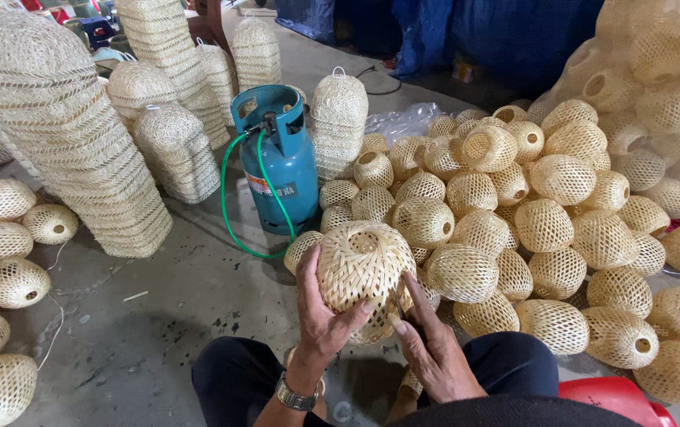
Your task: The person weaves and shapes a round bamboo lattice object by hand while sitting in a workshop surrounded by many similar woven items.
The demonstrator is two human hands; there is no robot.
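A round woven bamboo lampshade (362, 267) with a hole at its top sits between my hands, above my lap. My left hand (320, 316) cups its left and lower side, thumb up along the weave, a wristwatch on the wrist. My right hand (431, 344) touches its lower right side with the fingertips pressed to the weave; a thin dark tool seems to sit between the fingers, but I cannot tell for sure.
A large heap of similar woven shades (545, 225) lies to the right and ahead. A blue gas cylinder (279, 162) with a green hose (229, 213) stands ahead. Tall stacks of woven shades (63, 134) rise at left, loose shades (8, 253) beside them. A red stool (616, 395) is at lower right.
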